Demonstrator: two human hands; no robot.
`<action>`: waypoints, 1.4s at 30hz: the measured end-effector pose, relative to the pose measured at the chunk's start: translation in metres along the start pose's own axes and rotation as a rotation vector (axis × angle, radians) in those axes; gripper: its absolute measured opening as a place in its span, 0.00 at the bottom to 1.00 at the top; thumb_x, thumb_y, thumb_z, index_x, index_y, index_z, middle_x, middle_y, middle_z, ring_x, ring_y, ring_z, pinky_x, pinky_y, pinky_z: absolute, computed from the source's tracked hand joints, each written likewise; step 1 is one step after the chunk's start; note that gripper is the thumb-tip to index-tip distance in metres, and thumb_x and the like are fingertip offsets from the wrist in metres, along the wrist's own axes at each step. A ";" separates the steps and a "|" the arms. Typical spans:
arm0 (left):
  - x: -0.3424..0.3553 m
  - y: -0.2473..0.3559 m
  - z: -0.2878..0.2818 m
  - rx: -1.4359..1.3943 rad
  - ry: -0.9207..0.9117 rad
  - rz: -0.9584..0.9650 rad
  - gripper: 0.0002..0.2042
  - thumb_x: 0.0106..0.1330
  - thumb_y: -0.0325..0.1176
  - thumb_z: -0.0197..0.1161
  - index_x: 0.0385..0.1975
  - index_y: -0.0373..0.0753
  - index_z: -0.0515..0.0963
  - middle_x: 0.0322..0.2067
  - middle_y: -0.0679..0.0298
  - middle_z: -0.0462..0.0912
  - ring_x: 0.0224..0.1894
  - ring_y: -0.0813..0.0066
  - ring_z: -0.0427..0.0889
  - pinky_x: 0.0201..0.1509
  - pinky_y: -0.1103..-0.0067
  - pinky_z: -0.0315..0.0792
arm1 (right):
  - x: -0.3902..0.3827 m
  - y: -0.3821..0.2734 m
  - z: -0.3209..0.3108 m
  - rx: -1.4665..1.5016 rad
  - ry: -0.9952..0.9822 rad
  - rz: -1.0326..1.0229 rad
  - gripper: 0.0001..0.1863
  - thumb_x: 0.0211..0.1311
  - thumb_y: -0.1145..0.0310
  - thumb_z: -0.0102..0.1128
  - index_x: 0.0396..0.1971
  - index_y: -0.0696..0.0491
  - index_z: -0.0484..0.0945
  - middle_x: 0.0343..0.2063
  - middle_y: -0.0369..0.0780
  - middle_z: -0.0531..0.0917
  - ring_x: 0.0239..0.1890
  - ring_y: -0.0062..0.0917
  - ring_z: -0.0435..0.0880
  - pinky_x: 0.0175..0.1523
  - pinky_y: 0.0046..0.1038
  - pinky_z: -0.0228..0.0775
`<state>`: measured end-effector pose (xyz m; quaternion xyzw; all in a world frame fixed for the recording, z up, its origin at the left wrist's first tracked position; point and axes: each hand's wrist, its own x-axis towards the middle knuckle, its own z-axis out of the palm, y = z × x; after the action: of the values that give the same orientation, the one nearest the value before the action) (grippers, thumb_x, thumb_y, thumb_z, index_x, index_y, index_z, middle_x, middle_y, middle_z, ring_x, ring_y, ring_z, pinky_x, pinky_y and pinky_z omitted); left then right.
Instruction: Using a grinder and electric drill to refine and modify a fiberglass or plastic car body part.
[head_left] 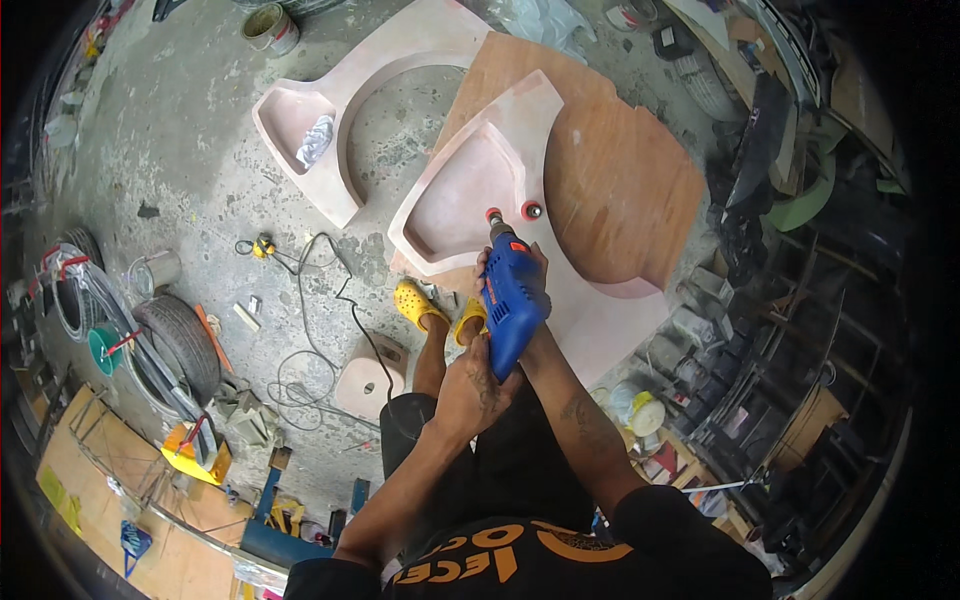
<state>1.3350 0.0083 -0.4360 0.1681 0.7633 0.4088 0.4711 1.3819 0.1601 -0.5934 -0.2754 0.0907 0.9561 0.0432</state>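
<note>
Both hands hold a blue power drill (514,295). My right hand (541,275) is wrapped around the body behind the chuck. My left hand (474,388) grips the rear end, closer to me. The drill's tip, with a red ring around it, meets the edge of the recess in a pale pink moulded panel (460,205). Beside the tip is a small round red-rimmed fitting or hole (532,210); which one I cannot tell. Under the panel lies a brown plywood sheet (630,180). Whether the drill is spinning does not show.
Another pale panel (300,115) lies to the left with a crumpled white cloth (315,141) in its recess. A black cord (346,290) loops over the concrete near a pinkish stool (372,378). Tyres (178,347) stand at left; stacked clutter (730,330) lines the right.
</note>
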 end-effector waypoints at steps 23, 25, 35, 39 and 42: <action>0.206 -0.004 0.013 0.029 0.058 0.144 0.27 0.61 0.33 0.68 0.54 0.24 0.63 0.31 0.39 0.80 0.35 0.39 0.83 0.40 0.60 0.76 | 0.169 -0.132 -0.018 0.375 -0.194 0.213 0.41 0.60 0.39 0.61 0.53 0.66 0.72 0.48 0.50 0.78 0.55 0.37 0.77 0.63 0.36 0.72; 0.216 -0.005 0.004 0.045 0.001 0.119 0.28 0.61 0.33 0.68 0.55 0.25 0.63 0.31 0.39 0.80 0.34 0.39 0.83 0.40 0.60 0.76 | 0.174 -0.130 -0.020 0.395 -0.201 0.179 0.41 0.60 0.39 0.61 0.54 0.66 0.72 0.49 0.50 0.78 0.55 0.38 0.77 0.62 0.36 0.73; 0.201 0.018 -0.028 0.266 -0.172 0.006 0.26 0.62 0.35 0.70 0.53 0.26 0.67 0.35 0.41 0.81 0.36 0.44 0.84 0.41 0.62 0.78 | 0.175 -0.066 -0.049 0.663 -0.238 -0.051 0.40 0.62 0.32 0.53 0.53 0.57 0.75 0.48 0.49 0.81 0.48 0.42 0.82 0.54 0.41 0.75; 0.180 0.029 -0.045 0.380 -0.270 -0.082 0.22 0.64 0.34 0.69 0.52 0.27 0.72 0.38 0.46 0.84 0.36 0.53 0.86 0.42 0.67 0.78 | 0.139 -0.021 -0.006 0.415 0.038 -0.264 0.28 0.67 0.37 0.50 0.39 0.52 0.77 0.30 0.39 0.81 0.30 0.26 0.82 0.35 0.28 0.77; 0.149 0.030 -0.072 0.346 -0.283 -0.266 0.21 0.64 0.32 0.68 0.53 0.29 0.73 0.40 0.49 0.86 0.36 0.65 0.86 0.41 0.73 0.78 | 0.136 0.009 0.020 0.504 -0.189 -0.156 0.25 0.70 0.39 0.52 0.34 0.48 0.78 0.25 0.31 0.79 0.24 0.14 0.79 0.31 0.23 0.76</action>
<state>1.1944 0.0887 -0.4833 0.1999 0.7639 0.1789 0.5869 1.2561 0.1599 -0.6482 -0.1718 0.2998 0.9186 0.1919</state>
